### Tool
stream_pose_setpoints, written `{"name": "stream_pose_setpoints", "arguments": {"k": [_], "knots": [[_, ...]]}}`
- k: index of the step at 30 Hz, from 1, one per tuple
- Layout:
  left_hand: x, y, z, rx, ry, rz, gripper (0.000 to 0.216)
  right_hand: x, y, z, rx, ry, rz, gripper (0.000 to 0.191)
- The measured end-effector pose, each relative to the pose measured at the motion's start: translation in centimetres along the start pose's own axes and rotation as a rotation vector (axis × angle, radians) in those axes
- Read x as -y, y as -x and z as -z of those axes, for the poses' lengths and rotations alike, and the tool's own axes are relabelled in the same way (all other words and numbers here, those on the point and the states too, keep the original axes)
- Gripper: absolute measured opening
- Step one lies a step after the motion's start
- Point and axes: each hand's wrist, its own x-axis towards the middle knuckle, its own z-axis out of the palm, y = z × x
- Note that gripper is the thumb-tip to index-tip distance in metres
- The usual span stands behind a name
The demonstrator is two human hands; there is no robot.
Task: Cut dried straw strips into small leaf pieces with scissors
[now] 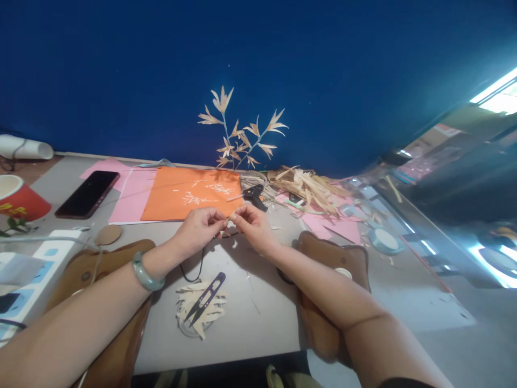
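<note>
My left hand (205,225) and my right hand (253,226) meet over the table in front of the orange sheet (169,191), fingertips pinched close together. Whatever is between them is tiny and pale and mostly hidden by the fingers. Just behind my right hand lies a black glue gun (254,196). Nearer to me, dark thread snips (205,299) rest on a pile of cut pale husk strips (189,302). Small pale slivers (196,198) are scattered on the orange sheet. Beyond it stand two stems with dried husk flowers (223,101).
A heap of dried husks (309,188) lies at the back right on pink paper (347,226). To the left are a phone (88,194), a red paper cup (24,199) and a power strip (44,264). A tape roll (384,240) sits right. Brown pads (331,258) flank the work area.
</note>
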Motion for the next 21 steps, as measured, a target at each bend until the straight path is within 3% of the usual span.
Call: {"name": "stream_pose_setpoints", "arguments": {"k": [7,11,15,21], "knots": [[-0.1,-0.2,0.1,0.120,0.166,0.082,0.011,0.3,0.1,0.1,0.048,-0.040,-0.017,0.028],[0.1,-0.4,0.6,0.216,0.282,0.010,0.020,0.1,-0.2,0.4,0.170,-0.194,-0.143,0.028],[0.1,-0.4,1.0,0.271,0.313,0.006,0.026,-0.2,-0.5,0.5,0.181,-0.262,-0.171,0.028],[0.4,-0.5,0.8,0.221,0.268,0.097,0.026,0.1,-0.3,0.3,0.122,-0.236,-0.181,0.029]]}}
